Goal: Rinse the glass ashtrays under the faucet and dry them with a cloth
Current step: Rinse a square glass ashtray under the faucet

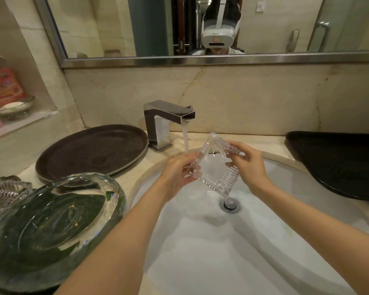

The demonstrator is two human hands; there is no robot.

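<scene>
Over sink (285,209), ashtray (216,165) btwn both hands (179,171).

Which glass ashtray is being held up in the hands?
The square ridged ashtray, tilted over the sink, gripped by the left hand and right hand. The big round ashtray just sits on the counter.

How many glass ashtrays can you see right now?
3: a square ashtray held over the sink, a large round ashtray on the counter's left, and a ridged one behind it, partly out of frame.
</scene>
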